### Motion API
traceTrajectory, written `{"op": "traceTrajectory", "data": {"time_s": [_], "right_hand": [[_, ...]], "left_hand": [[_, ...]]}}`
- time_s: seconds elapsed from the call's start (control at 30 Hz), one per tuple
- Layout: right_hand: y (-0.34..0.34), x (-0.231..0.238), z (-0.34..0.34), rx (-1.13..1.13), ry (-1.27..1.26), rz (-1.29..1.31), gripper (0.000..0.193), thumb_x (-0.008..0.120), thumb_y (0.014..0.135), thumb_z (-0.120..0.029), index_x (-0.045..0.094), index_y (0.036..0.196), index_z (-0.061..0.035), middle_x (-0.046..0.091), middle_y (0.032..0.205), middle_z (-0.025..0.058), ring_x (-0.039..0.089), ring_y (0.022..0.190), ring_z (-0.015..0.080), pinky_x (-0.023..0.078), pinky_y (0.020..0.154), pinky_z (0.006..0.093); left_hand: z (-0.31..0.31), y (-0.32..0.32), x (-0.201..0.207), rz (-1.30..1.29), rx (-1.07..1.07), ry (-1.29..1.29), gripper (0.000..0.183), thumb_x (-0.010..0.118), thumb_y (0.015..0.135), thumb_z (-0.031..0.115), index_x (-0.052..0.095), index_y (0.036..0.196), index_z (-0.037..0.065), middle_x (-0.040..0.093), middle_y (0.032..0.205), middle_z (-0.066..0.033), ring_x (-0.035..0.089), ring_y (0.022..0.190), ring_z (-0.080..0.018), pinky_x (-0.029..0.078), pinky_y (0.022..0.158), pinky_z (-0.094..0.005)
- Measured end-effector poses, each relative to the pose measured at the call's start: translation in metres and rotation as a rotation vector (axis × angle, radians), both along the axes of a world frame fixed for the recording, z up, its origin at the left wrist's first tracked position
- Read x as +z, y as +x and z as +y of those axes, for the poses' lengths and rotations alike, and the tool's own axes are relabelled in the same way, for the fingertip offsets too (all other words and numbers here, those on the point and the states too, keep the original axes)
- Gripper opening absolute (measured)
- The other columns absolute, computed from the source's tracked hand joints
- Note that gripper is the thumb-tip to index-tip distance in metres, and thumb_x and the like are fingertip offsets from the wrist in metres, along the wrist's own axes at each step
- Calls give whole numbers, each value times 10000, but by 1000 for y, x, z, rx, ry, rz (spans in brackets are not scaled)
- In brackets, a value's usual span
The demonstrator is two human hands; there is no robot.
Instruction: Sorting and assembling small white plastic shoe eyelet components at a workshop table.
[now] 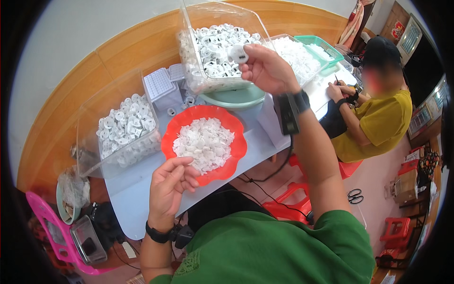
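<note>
My right hand [265, 68] is raised over the table, thumb and fingers pinched together on a small round white plastic cap [238, 54], which sits in the air in front of the tall clear plastic bin [189, 28] heaped with the same white caps. My left hand [169, 184] hangs low at the near rim of the red scalloped plastic bowl [239, 146], its fingers curled inward with the tips close together; I cannot tell whether anything small is caught between them. The bowl is filled with thin white flakes [204, 143]. To its left stands a second clear plastic bin [87, 118] holding more white caps, and behind it a small white gridded tray [158, 84]. A pale green basin [234, 98] sits under the tall bin. Farther right, another clear tub of white pieces [298, 54] and a green mesh basket [326, 47] crowd the table [137, 199] toward a second person in a yellow shirt [385, 118], whose hands work at the far edge. Red plastic stools [291, 201] and black scissors [354, 195] lie on the floor to my right.
</note>
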State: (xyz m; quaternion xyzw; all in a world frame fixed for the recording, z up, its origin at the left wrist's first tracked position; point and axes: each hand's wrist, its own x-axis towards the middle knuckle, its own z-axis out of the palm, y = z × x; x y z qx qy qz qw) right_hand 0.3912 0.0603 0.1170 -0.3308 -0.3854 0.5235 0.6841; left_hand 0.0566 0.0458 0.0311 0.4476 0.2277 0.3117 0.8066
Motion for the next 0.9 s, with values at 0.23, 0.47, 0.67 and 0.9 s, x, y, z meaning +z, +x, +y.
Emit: {"op": "traceTrajectory", "data": {"time_s": [0.23, 0.47, 0.67, 0.9], "right_hand": [[-88, -41, -67, 192, -30, 220, 169, 584, 889, -138, 569, 969, 10, 627, 844, 112, 616, 622, 155, 544, 525, 297], [-121, -76, -73, 28, -190, -25, 148, 624, 854, -83, 612, 922, 48, 623, 766, 85, 607, 577, 112, 525, 459, 241], [-112, -94, -70, -22, -283, -93, 126, 597, 883, -82, 626, 933, 30, 629, 723, 77, 620, 580, 112, 531, 470, 238], [-111, -100, -71, 21, -306, -88, 119, 595, 883, -83, 629, 927, 22, 632, 732, 75, 621, 586, 114, 533, 481, 246]], "left_hand": [[-13, 40, 15, -153, 54, 42, 389, 481, 946, 134, 420, 1299, -19, 584, 1112, -172, 607, 872, -171, 502, 717, -266], [-15, 51, -9, -75, 129, 12, 316, 498, 933, 76, 476, 1238, -6, 604, 1006, -88, 599, 822, -137, 509, 717, -260], [-6, 37, -14, -26, 139, -61, 273, 482, 935, 91, 503, 1186, -15, 611, 969, -94, 607, 825, -150, 514, 725, -266], [10, 27, -13, -123, 152, -129, 286, 458, 941, 148, 512, 1168, -18, 576, 1068, -151, 599, 926, -217, 508, 792, -321]]}}
